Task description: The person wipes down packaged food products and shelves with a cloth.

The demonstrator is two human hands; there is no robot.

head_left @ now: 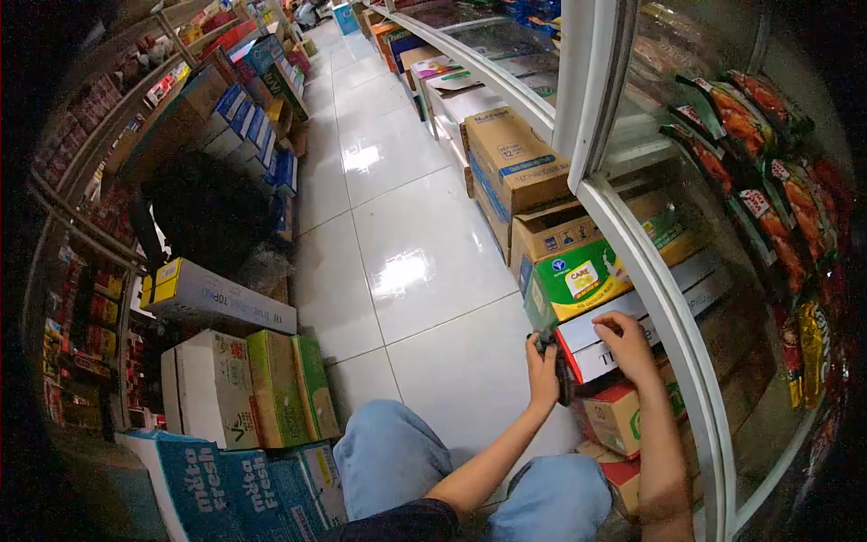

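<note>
My left hand (543, 379) is closed around a dark handheld object (565, 381) whose kind I cannot make out. It is beside the front corner of a white carton (596, 361) with a red edge, low on the right. Over the top flaps of that carton is my right hand (625, 343), its fingers bent and the thumb apart from them. Nothing shows between those fingers, and contact with the flap is hard to judge. Directly behind the carton stands a green and yellow box (582, 280) marked "CARE".
A glass case with a white frame (673, 307) rises close on my right, red packets (750, 122) behind its glass. Brown cartons (515, 158) line its base. On the left are stacked boxes (212, 384) and shelves. A tiled aisle (402, 217) runs between.
</note>
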